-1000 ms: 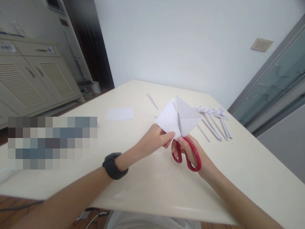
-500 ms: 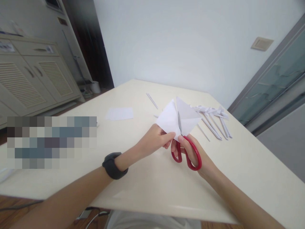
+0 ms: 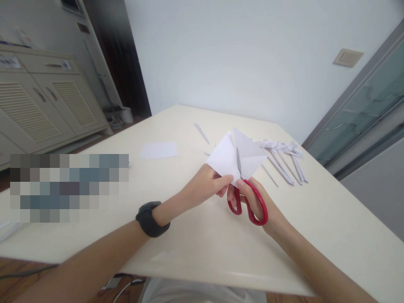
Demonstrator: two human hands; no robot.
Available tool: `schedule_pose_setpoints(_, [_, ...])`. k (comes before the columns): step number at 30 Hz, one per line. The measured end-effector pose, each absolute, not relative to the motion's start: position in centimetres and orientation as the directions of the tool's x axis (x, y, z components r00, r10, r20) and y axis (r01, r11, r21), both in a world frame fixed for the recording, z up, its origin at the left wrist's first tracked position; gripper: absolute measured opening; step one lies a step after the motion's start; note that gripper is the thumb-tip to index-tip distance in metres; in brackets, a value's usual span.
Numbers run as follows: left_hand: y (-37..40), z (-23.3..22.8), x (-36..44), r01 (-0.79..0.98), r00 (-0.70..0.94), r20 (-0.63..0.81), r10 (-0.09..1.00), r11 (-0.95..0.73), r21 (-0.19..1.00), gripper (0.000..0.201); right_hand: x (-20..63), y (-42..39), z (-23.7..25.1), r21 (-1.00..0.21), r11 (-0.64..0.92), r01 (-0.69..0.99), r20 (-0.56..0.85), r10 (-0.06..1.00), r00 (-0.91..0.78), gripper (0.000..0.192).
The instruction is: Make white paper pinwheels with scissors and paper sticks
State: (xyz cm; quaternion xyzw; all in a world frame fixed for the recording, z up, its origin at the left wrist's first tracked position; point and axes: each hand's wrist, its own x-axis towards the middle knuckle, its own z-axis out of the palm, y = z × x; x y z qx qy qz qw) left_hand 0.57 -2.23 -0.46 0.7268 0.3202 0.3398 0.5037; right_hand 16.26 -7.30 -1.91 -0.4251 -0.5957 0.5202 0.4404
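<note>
Pinched between the thumb and fingers of my left hand (image 3: 216,181) is a white sheet of paper (image 3: 222,155), creased and split by a cut from its far edge. My right hand (image 3: 252,195) is closed around red-handled scissors (image 3: 260,208). Their metal blades lie in the cut, close to my left thumb, and the paper's right half leans up beside them. Part of the blades is hidden by the paper. A dark watch band circles my left wrist.
Rolled paper sticks (image 3: 282,168) and folded white paper pieces (image 3: 277,145) lie right of my hands. Two thin sticks (image 3: 202,134) are near the table's far side. White paper (image 3: 159,150) lies to the left, beyond a blurred-out patch (image 3: 69,185). A wall stands behind the table.
Almost nothing differs. Both hands, the paper and the scissors hold the same pose, with only a slight shift of the whole view.
</note>
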Motion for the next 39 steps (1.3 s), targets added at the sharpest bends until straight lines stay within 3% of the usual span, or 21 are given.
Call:
schedule_pose_setpoints(22, [-2.35,-0.12,0.52,0.16,0.544,0.156,0.824,-0.284,0.945,0.026,16.23,-7.18,-1.8,-0.995,0.091,0.052,0.075,0.966,-0.246,0.018])
schedule_pose_setpoints(39, [-2.21,-0.42,0.4,0.172,0.533,0.168,0.829,-0.3,0.938,0.027,16.51,-7.33,-1.9,-0.995,0.078,0.068,0.058,0.965,-0.254,0.022])
